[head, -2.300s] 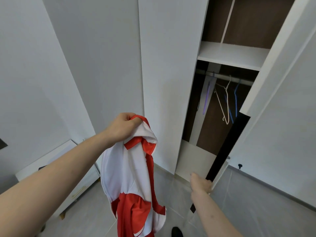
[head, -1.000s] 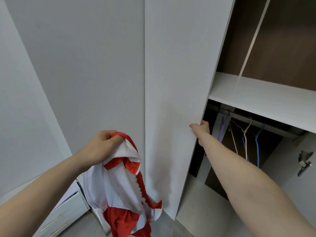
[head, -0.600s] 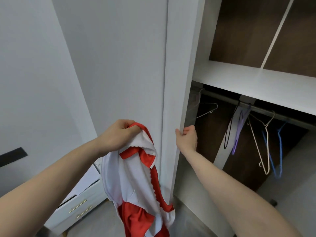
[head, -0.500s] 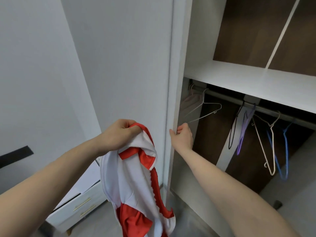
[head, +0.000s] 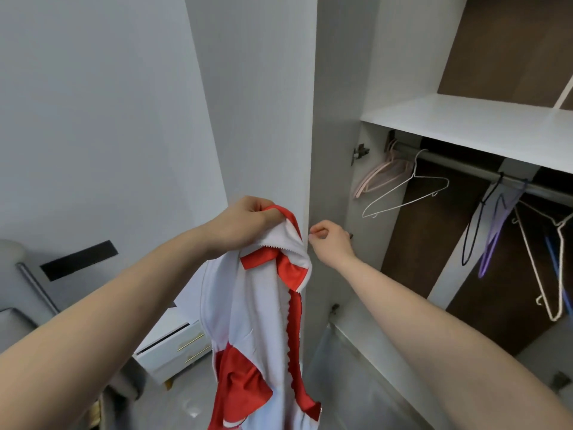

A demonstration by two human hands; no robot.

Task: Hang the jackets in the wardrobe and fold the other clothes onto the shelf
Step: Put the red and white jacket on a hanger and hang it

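Note:
My left hand (head: 248, 221) is closed on the collar of a red and white jacket (head: 257, 321), which hangs straight down in front of me. My right hand (head: 331, 240) has its fingers curled around the free edge of the left wardrobe door (head: 310, 119), which stands swung wide open and edge-on to me. Inside the wardrobe, a white shelf (head: 465, 125) sits above a metal rail (head: 459, 161). Bare hangers hang on the rail: pink ones (head: 381, 175), a white wire one (head: 412, 193), a black one (head: 474, 231), a purple one (head: 496, 240) and a larger white one (head: 545, 268).
A low white drawer unit (head: 176, 346) with gold handles stands by the wall at the lower left. Grey padded furniture (head: 15, 305) fills the far left edge. A black plate (head: 77, 259) is on the wall. The wardrobe's brown back panel (head: 511, 45) rises above the shelf.
My right hand has pulled the left door from nearly shut to wide open, uncovering the pink and white hangers. My left hand has kept its hold on the jacket's collar.

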